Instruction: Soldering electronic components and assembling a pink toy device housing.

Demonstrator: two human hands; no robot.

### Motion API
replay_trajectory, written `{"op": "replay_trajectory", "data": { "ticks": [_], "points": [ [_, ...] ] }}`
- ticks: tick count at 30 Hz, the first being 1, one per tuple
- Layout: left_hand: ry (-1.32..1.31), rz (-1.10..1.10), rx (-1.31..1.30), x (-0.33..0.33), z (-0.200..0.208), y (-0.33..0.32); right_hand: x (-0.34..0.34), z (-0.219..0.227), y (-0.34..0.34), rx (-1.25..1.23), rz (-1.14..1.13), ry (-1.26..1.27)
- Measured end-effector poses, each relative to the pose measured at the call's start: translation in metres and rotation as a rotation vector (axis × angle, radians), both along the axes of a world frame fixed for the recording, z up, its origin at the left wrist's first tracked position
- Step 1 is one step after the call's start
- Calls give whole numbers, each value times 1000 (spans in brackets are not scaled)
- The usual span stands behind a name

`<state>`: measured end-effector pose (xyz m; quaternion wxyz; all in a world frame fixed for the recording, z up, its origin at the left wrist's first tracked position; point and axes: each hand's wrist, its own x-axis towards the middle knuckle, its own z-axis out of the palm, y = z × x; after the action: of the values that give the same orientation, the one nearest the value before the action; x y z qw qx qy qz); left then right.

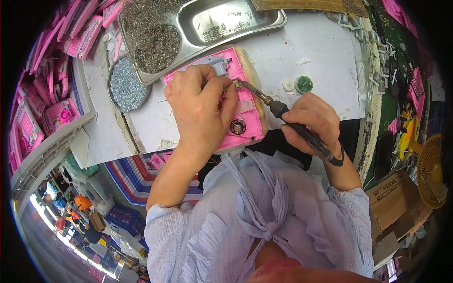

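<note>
A pink plastic toy housing [254,123] lies open side up on a pale padded block [250,63]. Inside it are a grey plastic box [220,67] and a small round black speaker [238,126]. My left hand [196,101] rests over the housing's left side, thumb and fingers pinched together. Whatever they grip is hidden by the hand. In my right hand [316,120] is a soldering iron [302,129] with a black handle. Its metal tip reaches left into the housing, close to a small brass-coloured part [237,84] by my left fingertips.
Beyond the housing stands a steel tray [278,21] of small springs and metal pieces. A round dish [127,85] of fine metal pins sits left. Pink parts [85,40] fill a rack at far left. A green round piece [303,84] lies right; a yellow fan [430,170] stands far right.
</note>
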<state>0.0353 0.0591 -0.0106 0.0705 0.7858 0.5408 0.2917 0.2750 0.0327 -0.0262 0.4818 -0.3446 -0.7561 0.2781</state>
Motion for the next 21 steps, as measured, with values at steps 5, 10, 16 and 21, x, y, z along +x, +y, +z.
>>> {"op": "replay_trajectory", "data": {
  "ticks": [5, 10, 16, 21],
  "points": [
    [25, -1, 20, 1, 1, 0, -3, -2, -2, -3, -5, -36],
    [32, 3, 24, 1, -1, -1, -7, -9, -7, 67, -7, -59],
    [64, -10, 44, 0, -1, -2, 7, -10, -6, 141, 23, -113],
    [68, -3, 46, 2, 0, -2, 8, 0, -5, 129, -43, -90]
  ]
}}
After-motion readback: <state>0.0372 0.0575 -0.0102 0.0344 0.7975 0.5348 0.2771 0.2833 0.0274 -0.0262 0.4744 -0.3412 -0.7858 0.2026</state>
